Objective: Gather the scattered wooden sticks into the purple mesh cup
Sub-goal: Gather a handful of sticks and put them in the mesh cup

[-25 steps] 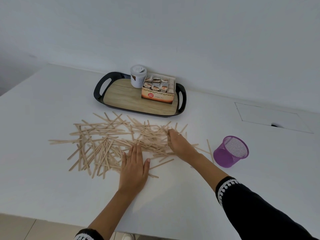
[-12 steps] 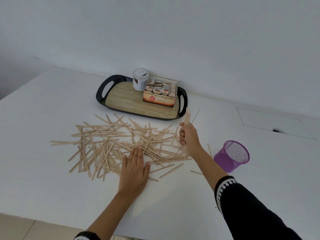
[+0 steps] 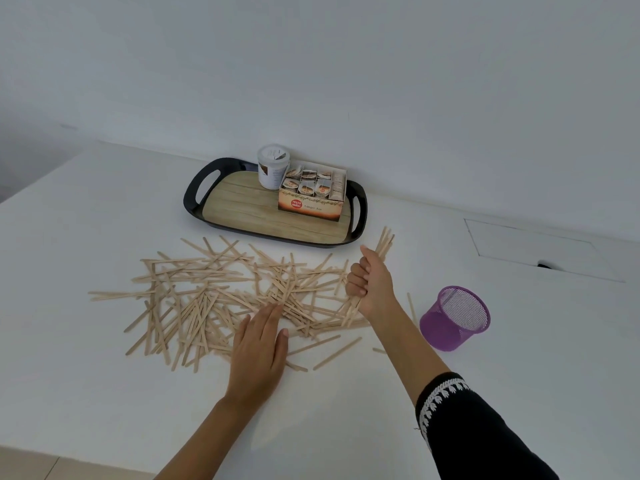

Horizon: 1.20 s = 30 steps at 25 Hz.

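Wooden sticks (image 3: 221, 299) lie in a big messy pile on the white tabletop (image 3: 86, 393), left of the purple mesh cup (image 3: 455, 318). The right hand (image 3: 372, 284) grips a small bunch of sticks (image 3: 385, 241), standing up, just left of the cup. The left hand (image 3: 258, 355) lies flat, fingers straight, on the pile's near edge. This looks like the carrying step. Next, the bunch needs moving over the cup and dropping in.

The sticks (image 3: 214, 292) are pale, bare wood with a matt, unvarnished look. The purple cup (image 3: 454, 318) is fine mesh, see-through at its wall, with a slight sheen. The counter (image 3: 86, 393) is white, smooth and matt. The tray (image 3: 194, 194) has a glossy black plastic rim round a wood-grain printed floor. On it, the box (image 3: 311, 206) is printed cardboard and the round tub (image 3: 272, 166) looks like white plastic with a paper label. The sleeve (image 3: 485, 434) is black cloth with white stitched trim.
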### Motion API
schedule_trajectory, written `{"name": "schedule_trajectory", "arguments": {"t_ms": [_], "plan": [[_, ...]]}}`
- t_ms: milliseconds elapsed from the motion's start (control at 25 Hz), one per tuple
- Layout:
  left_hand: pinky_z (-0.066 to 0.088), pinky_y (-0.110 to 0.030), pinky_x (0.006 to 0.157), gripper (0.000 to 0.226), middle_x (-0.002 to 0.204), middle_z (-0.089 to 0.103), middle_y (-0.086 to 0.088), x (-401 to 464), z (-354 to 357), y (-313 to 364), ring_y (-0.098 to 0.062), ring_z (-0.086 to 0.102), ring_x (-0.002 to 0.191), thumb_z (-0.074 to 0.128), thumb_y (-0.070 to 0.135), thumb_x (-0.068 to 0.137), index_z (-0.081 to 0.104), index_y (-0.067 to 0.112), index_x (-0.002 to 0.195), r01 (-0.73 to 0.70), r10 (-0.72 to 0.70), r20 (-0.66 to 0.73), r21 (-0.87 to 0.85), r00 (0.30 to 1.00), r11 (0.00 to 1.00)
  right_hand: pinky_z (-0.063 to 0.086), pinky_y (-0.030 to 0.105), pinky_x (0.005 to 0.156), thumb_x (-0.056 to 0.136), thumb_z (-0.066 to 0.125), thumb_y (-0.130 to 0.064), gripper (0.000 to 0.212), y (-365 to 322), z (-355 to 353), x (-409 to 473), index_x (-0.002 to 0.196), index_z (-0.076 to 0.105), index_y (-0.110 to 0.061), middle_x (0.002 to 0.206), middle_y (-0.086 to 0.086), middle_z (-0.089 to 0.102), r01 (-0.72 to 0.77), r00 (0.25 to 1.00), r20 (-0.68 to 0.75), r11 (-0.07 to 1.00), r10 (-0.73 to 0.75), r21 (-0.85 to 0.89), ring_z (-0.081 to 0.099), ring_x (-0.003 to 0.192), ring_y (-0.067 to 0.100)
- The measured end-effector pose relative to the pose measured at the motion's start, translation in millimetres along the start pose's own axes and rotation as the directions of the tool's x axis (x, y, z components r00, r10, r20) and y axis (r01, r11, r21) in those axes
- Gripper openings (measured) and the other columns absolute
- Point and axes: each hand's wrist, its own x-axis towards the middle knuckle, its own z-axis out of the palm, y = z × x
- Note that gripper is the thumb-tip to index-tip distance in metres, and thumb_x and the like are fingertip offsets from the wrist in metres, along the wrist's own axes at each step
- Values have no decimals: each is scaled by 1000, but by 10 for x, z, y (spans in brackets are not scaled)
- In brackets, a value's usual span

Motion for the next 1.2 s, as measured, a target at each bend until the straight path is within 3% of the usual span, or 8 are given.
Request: {"name": "schedule_trajectory", "arguments": {"t_ms": [120, 200, 280, 360, 680, 880, 1040, 1200], "plan": [[32, -18, 105, 41, 132, 55, 9, 169, -148, 428, 0, 45, 125, 36, 34, 99, 50, 18, 135, 195, -230, 9, -563, 973, 803, 13, 13, 30, 94, 50, -23, 49, -126, 125, -148, 52, 24, -21, 40, -6, 19, 58, 994, 82, 988, -70, 143, 14, 30, 6], [44, -28, 98, 40, 120, 66, 3, 434, -217, 668, -8, 58, 115, 35, 35, 101, 55, 15, 130, 439, -494, 259, -849, 830, 294, 13, 13, 30, 95, 47, -24, 50, -231, 247, -266, 50, 26, -21, 39, -7, 20, 91, 981, 159, 985, -114, 145, 14, 29, 5], [47, -35, 94, 48, 115, 69, -9, 679, -269, 787, -20, 63, 110, 28, 37, 102, 57, 7, 125, 501, -457, 552, -831, 697, -241, 13, 13, 30, 96, 46, -23, 50, -299, 355, -374, 51, 27, -20, 39, -7, 21, 146, 967, 202, 986, -158, 75, 15, 29, 5], [47, -38, 94, 54, 117, 67, -16, 799, -304, 873, -27, 63, 110, 24, 37, 102, 58, 1, 121, 508, -347, 672, -730, 654, -458, 17, 15, 31, 95, 48, -21, 47, -309, 432, -474, 52, 29, -19, 38, -6, 25, 216, 956, 195, 976, -218, 27, 19, 29, 6], [50, -38, 88, 49, 104, 71, -19, 891, -266, 1115, -29, 66, 97, 28, 27, 101, 69, -1, 102, 462, -357, 742, -646, 568, -608, 43, 27, 50, 92, 55, -12, 39, -69, 499, -644, 54, 47, -11, 45, 4, 45, 457, 862, 269, 888, -428, -49, 41, 44, 17], [56, -33, 69, 40, 77, 73, -14, 865, -313, 1160, -24, 71, 64, 33, 22, 99, 67, 2, 89, 462, -387, 727, -670, 568, -581, 49, 27, 48, 90, 59, -10, 6, 0, 531, -694, 91, 54, -8, 67, 3, 57, 520, 838, 249, 849, -485, -95, 50, 44, 16], [56, -25, 52, 39, 68, 71, -8, 821, -298, 1122, -19, 69, 57, 34, 18, 98, 66, 5, 81, 482, -399, 728, -675, 557, -558, 42, 25, 46, 85, 65, -26, 31, 132, 516, -737, 104, 50, -7, 60, 4, 49, 544, 829, 268, 819, -491, -182, 44, 46, 15], [50, -21, 45, 45, 49, 59, -3, 685, -265, 1114, -13, 57, 41, 32, 17, 99, 60, 8, 65, 582, -348, 764, -642, 543, -499, 32, 22, 38, 81, 63, -48, 38, 246, 508, -733, 80, 50, -12, 47, -2, 38, 495, 868, 144, 801, -476, -338, 33, 38, 11]]}}
